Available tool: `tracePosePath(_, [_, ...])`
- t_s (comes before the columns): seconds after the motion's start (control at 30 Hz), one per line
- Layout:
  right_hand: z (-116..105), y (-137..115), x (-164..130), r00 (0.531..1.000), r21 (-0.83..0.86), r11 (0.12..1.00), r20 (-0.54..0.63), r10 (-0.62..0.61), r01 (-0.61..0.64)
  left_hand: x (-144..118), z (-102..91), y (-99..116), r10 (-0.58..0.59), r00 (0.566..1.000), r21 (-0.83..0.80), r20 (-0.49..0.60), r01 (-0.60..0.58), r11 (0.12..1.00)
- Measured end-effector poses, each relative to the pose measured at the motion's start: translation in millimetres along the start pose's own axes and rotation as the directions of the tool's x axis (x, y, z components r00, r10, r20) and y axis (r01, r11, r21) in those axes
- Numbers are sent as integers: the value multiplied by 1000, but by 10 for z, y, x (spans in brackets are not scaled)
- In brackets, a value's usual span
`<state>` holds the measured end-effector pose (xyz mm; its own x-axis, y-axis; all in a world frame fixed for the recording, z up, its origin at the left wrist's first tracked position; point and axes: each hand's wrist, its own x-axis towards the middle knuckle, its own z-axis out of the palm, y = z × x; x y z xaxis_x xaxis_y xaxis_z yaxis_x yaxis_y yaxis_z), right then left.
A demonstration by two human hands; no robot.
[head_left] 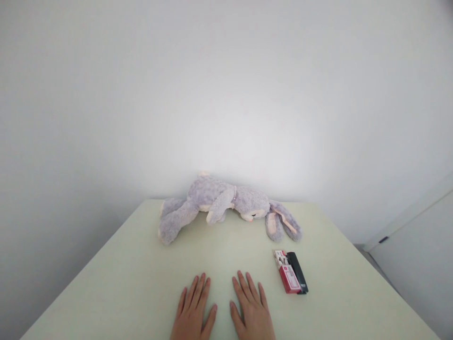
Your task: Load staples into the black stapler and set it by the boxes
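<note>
Stapler [297, 272] and box [290, 279] untouched; apparently nothing begun.
Left hand [191, 311] and right hand [252, 311] lie flat, gripping nothing.

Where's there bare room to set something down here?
Bare tabletop lies left of the left hand, between the right hand and the plush rabbit, and right of the black stapler. It's crowded along the back where the rabbit lies, and where the red-and-white box sits beside the stapler.
</note>
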<state>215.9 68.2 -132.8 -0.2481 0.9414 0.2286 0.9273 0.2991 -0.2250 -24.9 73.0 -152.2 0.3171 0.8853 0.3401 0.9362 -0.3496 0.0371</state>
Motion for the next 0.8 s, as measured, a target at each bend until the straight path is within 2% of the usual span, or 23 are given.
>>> tracePosePath(0.17, [82,38,3,1000,-3,1000,-25,0,0,-11,126,-50,26,998,29,-49,-24,999])
tracePosePath(0.43, [88,33,2,996,-2,1000,-93,9,-10,-8,112,-38,12,999,9,-34,-12,1000])
tracePosePath(0.67, [86,41,1,998,9,1000,-69,7,-6,-14,150,-44,-8,1000,11,29,8,1000])
tracePosePath(0.8, [68,37,3,999,20,1000,-33,14,-13,-12,145,-44,-2,1000,-7,7,2,1000])
